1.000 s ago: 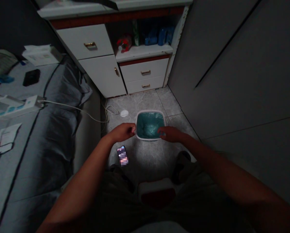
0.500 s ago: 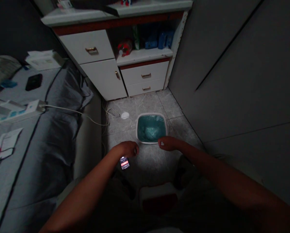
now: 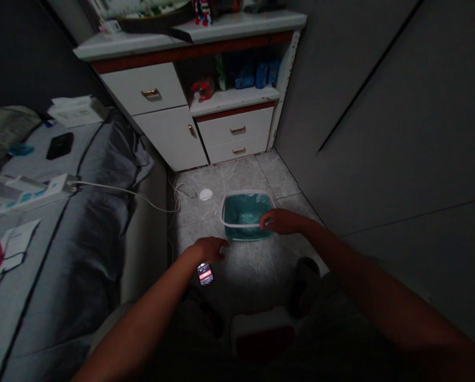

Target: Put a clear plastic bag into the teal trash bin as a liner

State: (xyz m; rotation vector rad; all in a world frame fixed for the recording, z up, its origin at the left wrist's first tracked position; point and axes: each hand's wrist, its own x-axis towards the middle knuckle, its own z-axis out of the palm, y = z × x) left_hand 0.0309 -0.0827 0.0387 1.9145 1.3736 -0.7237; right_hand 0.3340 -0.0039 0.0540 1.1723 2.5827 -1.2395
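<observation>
We looked down at a grey tile floor (image 3: 245, 270) in a dim room, both arms reaching out ahead of us. R hand (image 3: 284, 221) was at the front of a square bin (image 3: 245, 217) w/ a teal liner and pale rim, fingers resting on the rim's right side. R grip looked narrow, but in this low light we couldn't tell if it was closed on the rim. L hand (image 3: 209, 249) hung just short of the bin, not touching it, fingers loosely curled, grip empty. The bin stood on the floor between both hands. Just below L hand lay a smartphone (image 3: 204, 274), screen lit, partly blurred. A small white disc (image 3: 205, 194) sat on the tiles beyond, near a loose white cable (image 3: 177, 199).

Straight ahead stood a white cabinet (image 3: 150, 127) w/ brass handles, its open shelf (image 3: 233, 101) holding a red item (image 3: 203, 88) & blue packs (image 3: 257, 74). A small toy figure (image 3: 203, 11) stood on top. To our left was a bed w/ rumpled grey bedding (image 3: 94, 223), carrying a power strip (image 3: 34, 192), a black device (image 3: 60, 146) & papers (image 3: 77, 112). To our right ran tall grey wardrobe doors (image 3: 384, 132).
</observation>
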